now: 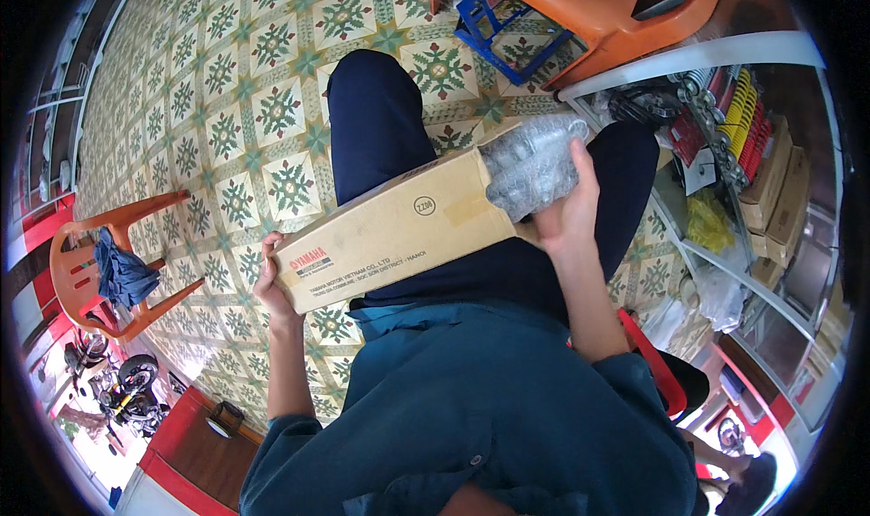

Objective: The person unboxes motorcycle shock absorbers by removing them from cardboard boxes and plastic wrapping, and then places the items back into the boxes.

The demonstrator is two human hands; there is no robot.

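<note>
A long brown Yamaha cardboard box [401, 224] lies tilted across the front of my lap, its right end open. Out of that end sticks a bundle in bubble wrap [533, 166]; what the wrap covers cannot be made out, though something greyish shows through. My left hand [275, 281] grips the closed left end of the box. At the other end, my right hand [571, 207] holds the wrapped bundle, thumb on its near side, palm close to the box's open edge. The rest of the bundle is hidden inside the box.
An orange plastic chair [112, 264] with dark cloth stands left. Ahead are a blue metal stand [506, 37] and orange plastic furniture [598, 23]. On the right, a glass display case [727, 258] holds yellow and red coil springs [741, 122] and cardboard boxes [778, 196]. Patterned floor tiles [279, 112] surround me.
</note>
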